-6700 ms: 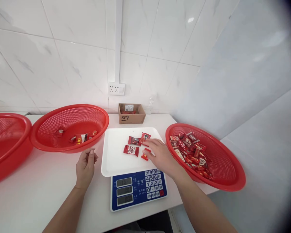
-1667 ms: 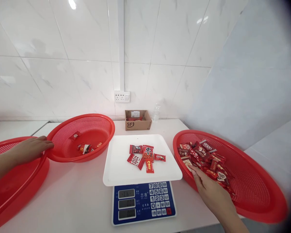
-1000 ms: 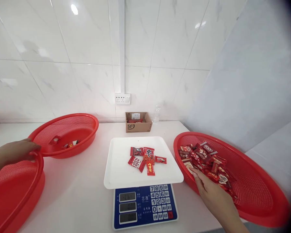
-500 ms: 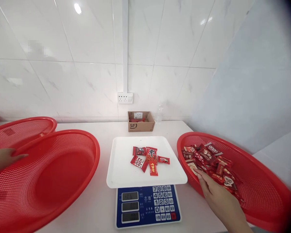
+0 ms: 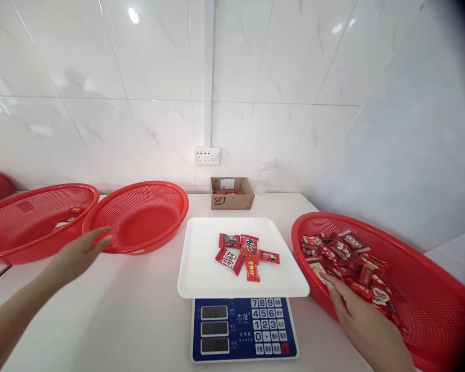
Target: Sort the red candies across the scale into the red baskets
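My left hand (image 5: 83,250) is stretched out with its fingers extended, at the near-left rim of a bare red mesh basket (image 5: 147,222). The fingers overlap the rim; whether they touch it I cannot tell. My right hand (image 5: 358,312) reaches over the near rim of the right red basket (image 5: 430,289). Its closed fingertips are on a cream-coloured packet (image 5: 316,267), their undersides hidden. Around that packet lie many red snack packets (image 5: 341,253). Between my hands, several red snack packets (image 5: 249,248) lie on the white tray (image 5: 205,274) of a blue scale (image 5: 244,330).
Behind the scale stands a small cardboard box (image 5: 232,202) with red packets inside, beside a clear plastic bottle (image 5: 262,181). Another red basket (image 5: 31,243) at the left holds a few items. A wall socket (image 5: 206,155) is above the white table (image 5: 139,310).
The bare red basket has shifted back, away from me, and my left hand has moved forward and right with it. My right hand stays at the right basket. The view has turned slightly left.
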`<state>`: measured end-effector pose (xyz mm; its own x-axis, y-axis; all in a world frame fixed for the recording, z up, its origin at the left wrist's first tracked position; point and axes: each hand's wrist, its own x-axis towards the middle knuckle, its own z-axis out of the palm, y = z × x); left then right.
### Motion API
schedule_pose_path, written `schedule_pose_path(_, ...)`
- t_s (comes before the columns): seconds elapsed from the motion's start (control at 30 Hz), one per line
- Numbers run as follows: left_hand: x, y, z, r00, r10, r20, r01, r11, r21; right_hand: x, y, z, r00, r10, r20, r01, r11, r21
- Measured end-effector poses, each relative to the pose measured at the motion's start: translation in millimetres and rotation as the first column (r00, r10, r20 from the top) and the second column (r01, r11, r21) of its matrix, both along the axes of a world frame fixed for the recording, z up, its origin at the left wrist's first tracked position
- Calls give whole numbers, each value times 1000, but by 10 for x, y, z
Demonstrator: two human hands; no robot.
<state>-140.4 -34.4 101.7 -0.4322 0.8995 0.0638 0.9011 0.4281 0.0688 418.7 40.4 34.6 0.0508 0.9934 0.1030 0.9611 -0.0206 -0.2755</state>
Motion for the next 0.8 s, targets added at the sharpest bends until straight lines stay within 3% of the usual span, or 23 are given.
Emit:
schedule_pose_path(0.1, 318, -20, -118, 991, -66, 113, 71, 997, -39, -20, -5, 5, 1000, 14, 7, -14, 1000, 1)
schedule_pose_path(0.3, 753, 196, -159, 997, -75, 0, 75, 996, 43, -73, -26, 98, 999, -29, 20, 29, 1000, -13)
schedule_pose_path(0.4, 1016, 368, -186, 990, -138, -24, 140, 975, 171, -94, -32, 137, 1000, -16, 22, 17, 999, -40)
schedule_pose_path(0.47, 1284, 463, -202, 955, -297, -4, 287, 918, 273, -110, -35, 160, 999, -25, 30, 27, 997, -66)
schedule_pose_path(0.53, 1593, 548, -202, 848, -527, 58, 486, 817, 309, -127, -40, 185, 998, -42, 38, 45, 996, -81)
schedule_pose_path(0.6, 1889, 630, -191, 690, -713, 125, 666, 693, 274, -140, -48, 210, 998, -46, 43, 49, 996, -80)
schedule_pose_path(0.7, 2223, 745, -177, 524, -838, 153, 819, 545, 182, -153, -60, 240, 998, -43, 41, 46, 996, -75)
schedule_pose_path(0.8, 2396, 812, -185, 537, -832, 143, 832, 549, 72, -163, -65, 256, 998, -49, 41, 53, 994, -95)
